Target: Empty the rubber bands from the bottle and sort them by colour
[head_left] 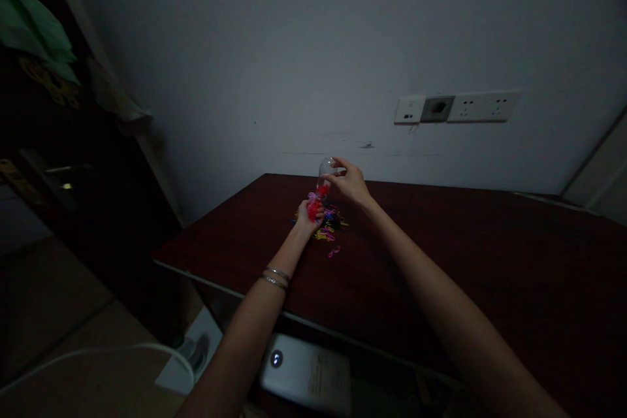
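Jar [323, 168], one: standing above the left hand [304, 214], with the right hand's [347, 181] fingers clamping its side; clear, rounded end facing up, red showing low down. Red bands [314, 211], one bunch: lying in the left hand, which is curling around them; bright, tangled. Loose bands [330, 230], one pile: lying on the table [441, 248] beside the left hand; pink, yellow, blue.
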The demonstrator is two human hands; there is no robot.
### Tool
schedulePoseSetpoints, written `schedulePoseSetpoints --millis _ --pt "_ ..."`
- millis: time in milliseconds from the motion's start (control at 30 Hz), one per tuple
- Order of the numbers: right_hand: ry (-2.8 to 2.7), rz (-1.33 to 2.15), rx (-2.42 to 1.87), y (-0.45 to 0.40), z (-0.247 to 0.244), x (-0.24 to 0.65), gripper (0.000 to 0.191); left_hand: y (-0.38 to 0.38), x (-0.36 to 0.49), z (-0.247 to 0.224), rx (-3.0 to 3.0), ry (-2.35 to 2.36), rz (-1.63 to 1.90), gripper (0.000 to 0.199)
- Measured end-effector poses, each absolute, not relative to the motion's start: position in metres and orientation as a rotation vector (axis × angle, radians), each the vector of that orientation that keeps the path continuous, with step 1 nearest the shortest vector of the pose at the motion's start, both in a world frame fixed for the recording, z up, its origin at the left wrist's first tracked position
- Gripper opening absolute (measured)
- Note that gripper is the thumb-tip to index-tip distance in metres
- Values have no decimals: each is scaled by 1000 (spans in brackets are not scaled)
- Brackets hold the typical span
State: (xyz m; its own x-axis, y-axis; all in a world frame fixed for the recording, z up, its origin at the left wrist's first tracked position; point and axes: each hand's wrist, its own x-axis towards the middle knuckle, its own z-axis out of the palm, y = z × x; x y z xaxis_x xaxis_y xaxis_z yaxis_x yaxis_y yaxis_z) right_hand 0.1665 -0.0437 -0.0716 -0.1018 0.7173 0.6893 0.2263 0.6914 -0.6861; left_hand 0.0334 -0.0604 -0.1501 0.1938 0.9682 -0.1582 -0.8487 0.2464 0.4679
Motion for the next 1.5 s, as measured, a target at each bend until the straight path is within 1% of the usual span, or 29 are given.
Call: schedulePoseSetpoints --millis 400,667,833,967,1100,1267,1500 --pt "-1578 567 -779 -40 -73 167 60 -64 32 -150 373 284 1243 25" --pt "-1541 585 -795 -42 -73 167 63 -67 33 -147 394 276 1253 29" --pt "-1531 611 -767 -38 -79 167 62 -75 38 -139 485 221 1192 39" --pt "-1555 718 -742 -32 -85 166 63 -82 40 -134 517 223 1147 42" --pt "-1565 781 -737 -28 -88 167 63 -84 39 -132 513 231 1116 42" --pt "-1485 698 -776 -27 -85 173 64 -77 37 -138 433 244 1170 35" --pt "-1405 658 -733 -23 -80 180 67 -67 33 -148 336 433 1274 25"
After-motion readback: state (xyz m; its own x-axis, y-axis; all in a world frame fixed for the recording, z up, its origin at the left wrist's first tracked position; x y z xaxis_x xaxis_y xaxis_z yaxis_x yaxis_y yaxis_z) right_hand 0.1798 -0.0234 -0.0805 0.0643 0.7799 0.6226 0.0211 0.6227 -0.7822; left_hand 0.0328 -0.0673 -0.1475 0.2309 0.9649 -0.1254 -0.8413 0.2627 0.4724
